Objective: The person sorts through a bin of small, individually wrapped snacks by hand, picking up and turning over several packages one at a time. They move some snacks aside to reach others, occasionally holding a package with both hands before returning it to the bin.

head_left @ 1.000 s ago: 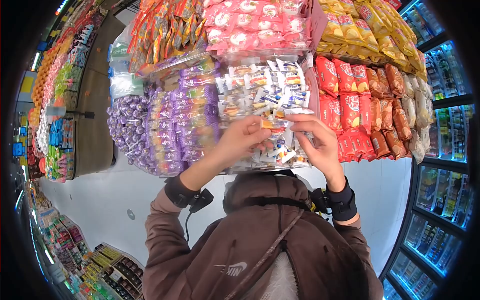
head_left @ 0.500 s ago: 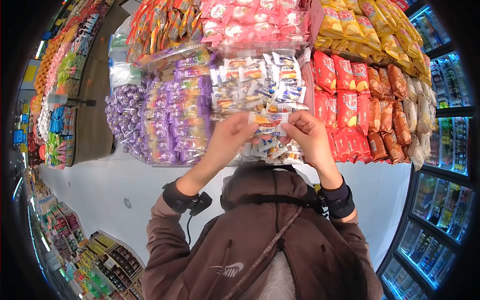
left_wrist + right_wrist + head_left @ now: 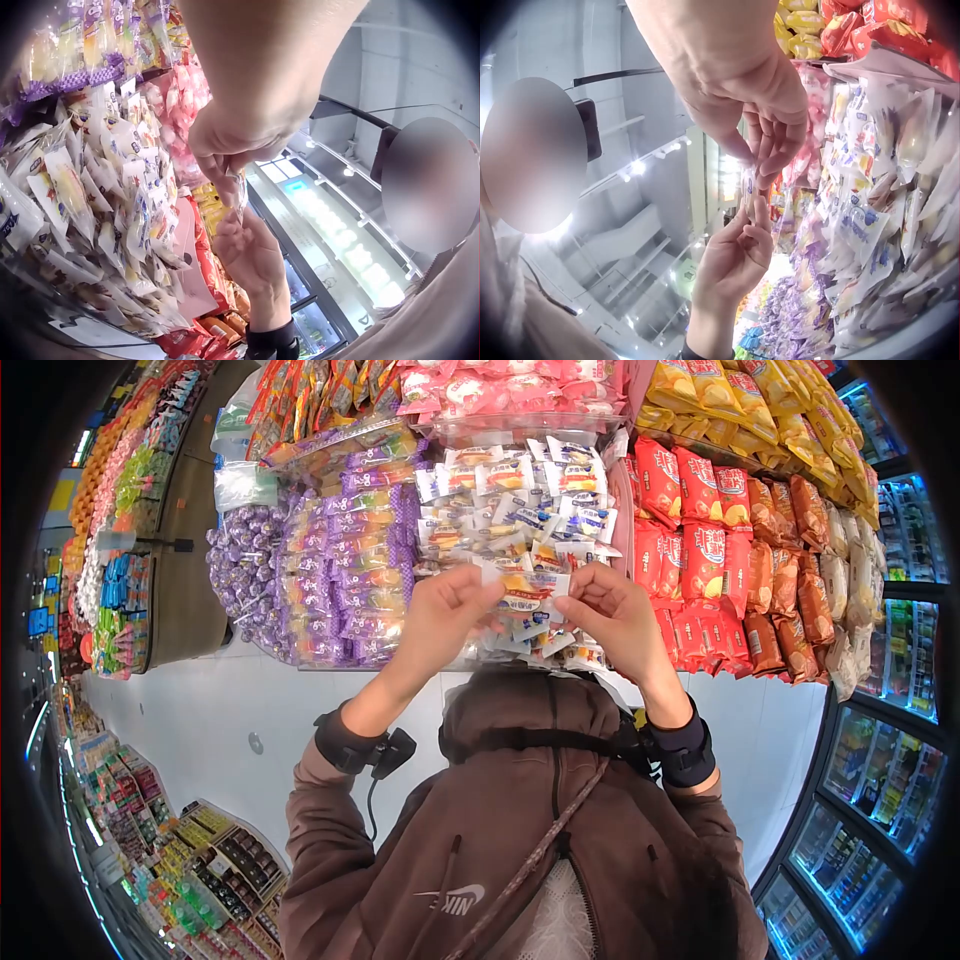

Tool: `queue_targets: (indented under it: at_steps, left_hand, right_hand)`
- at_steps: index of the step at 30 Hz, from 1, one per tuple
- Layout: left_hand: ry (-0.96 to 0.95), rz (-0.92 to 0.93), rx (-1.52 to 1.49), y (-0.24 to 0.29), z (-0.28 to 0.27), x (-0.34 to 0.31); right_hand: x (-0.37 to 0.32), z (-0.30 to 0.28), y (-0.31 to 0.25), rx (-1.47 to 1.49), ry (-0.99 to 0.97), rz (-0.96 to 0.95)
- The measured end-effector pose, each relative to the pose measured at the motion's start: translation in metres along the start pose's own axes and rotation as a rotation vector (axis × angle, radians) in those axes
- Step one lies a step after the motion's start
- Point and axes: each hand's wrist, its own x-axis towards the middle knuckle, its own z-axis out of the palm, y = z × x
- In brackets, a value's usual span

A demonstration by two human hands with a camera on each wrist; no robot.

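Still pinching packet ends — left hand, right hand barely moved.

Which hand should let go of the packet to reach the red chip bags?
Probably the right hand: it sits beside the red chip bags; the left hand also pinches the packet, so can keep it.
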Motion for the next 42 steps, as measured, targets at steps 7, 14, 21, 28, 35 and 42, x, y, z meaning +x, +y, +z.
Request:
queue_targets:
  at_steps: [7, 14, 21, 28, 35, 42]
  left_hand:
    - [0.046, 0.051, 0.12, 0.017, 0.011, 0.0]
    - [0.124, -0.039, 0.127, 0.031, 0.008, 0.004]
    - [0.068, 0.008, 0.013, 0.013, 0.006, 0.008]
    - [-0.016, 0.143, -0.154, 0.007, 0.021, 0.01]
    - [0.354, 0.514, 0.65, 0.011, -0.051, 0.041]
    - [0.241, 0.58, 1.15, 0.032, -0.094, 0.091]
  right_hand:
    - [0.004, 0.001, -0.006, -0.112, -0.011, -0.017]
    - [0.008, 0.0, -0.006, -0.103, -0.06, 0.005]
    - [0.011, -0.001, -0.005, -0.011, -0.059, -0.002]
    - [0.013, -0.005, -0.008, -0.103, -0.077, -0.028]
    - [0.002, -0.02, -0.013, -0.136, 0.028, 0.034]
    - [0.005, -0.027, -0.011, -0.111, 0.065, 0.026]
